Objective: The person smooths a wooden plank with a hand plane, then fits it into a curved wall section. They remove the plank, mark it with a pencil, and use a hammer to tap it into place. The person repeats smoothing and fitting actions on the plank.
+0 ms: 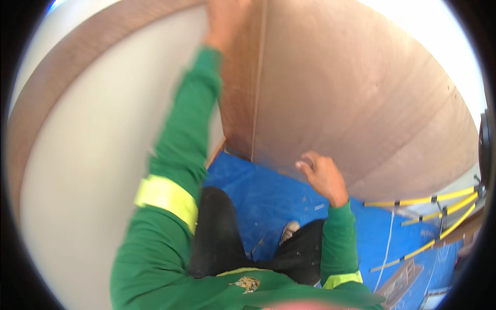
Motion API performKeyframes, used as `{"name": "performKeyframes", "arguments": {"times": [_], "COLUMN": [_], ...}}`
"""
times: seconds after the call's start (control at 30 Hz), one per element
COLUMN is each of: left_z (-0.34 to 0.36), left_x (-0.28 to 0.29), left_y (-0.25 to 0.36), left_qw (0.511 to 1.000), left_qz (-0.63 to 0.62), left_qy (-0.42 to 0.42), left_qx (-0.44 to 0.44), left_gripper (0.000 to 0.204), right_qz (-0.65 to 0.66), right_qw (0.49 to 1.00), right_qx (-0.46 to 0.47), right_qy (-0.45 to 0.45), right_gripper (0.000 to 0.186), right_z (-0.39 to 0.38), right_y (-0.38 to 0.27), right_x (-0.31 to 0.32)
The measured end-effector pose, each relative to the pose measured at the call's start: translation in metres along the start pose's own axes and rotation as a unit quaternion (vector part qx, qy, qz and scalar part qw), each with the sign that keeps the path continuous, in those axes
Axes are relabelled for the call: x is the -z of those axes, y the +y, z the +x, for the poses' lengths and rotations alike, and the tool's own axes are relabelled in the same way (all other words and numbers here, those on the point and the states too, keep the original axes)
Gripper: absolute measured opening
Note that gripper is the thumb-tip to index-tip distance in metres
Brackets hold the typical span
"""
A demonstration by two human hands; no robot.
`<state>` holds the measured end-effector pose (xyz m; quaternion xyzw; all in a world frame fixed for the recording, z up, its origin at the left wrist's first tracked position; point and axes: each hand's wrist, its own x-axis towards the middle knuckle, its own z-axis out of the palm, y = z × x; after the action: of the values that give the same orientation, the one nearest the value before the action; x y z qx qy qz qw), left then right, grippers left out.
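My left hand (226,23) is raised high at the top, against the brown wooden strip (238,77) that edges the pale wall panel. Motion blur smears its fingers, and the upper edge of the picture cuts them off, so what it holds, if anything, cannot be made out. My right hand (326,178) hovers lower down in front of a large brown wooden panel (361,88). Its fingers are loosely bent with the thumb apart, and nothing shows in them. A narrow upright seam (257,88) runs where the strip meets the large panel.
A smooth pale panel (88,155) fills the left side. Blue sheeting (258,181) covers the floor under my legs. At the right stands a tripod-like stand with yellow legs (413,201). A white cord (385,253) and a wooden piece (405,281) lie near it.
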<state>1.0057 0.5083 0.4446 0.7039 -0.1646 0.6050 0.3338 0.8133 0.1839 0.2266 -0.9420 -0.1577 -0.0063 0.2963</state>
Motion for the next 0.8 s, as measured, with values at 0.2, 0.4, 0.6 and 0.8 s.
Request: {"name": "performKeyframes", "arguments": {"times": [0.2, 0.4, 0.6, 0.8], "left_z": [-0.212, -0.308, -0.417, -0.470], "left_x": [-0.033, -0.031, -0.051, -0.071], "left_y": [0.000, -0.035, -0.038, -0.045], "left_qw": [0.934, 0.822, 0.389, 0.391], "left_qz": [0.059, -0.053, -0.288, -0.347], "left_qy": [-0.115, -0.089, 0.063, 0.076], "left_qx": [0.334, 0.560, 0.873, 0.849], "left_gripper": [0.090, 0.102, 0.088, 0.085], "right_qz": [-0.032, 0.114, 0.141, 0.197], "right_qw": [0.998, 0.993, 0.984, 0.979], "right_qx": [-0.019, 0.012, 0.050, 0.006], "right_qy": [-0.043, 0.006, 0.099, 0.059], "right_gripper": [0.043, 0.047, 0.048, 0.051], "right_z": [0.010, 0.032, 0.079, 0.060], "right_y": [-0.003, -0.020, -0.092, -0.073], "right_x": [-0.017, -0.013, 0.028, 0.005]}}
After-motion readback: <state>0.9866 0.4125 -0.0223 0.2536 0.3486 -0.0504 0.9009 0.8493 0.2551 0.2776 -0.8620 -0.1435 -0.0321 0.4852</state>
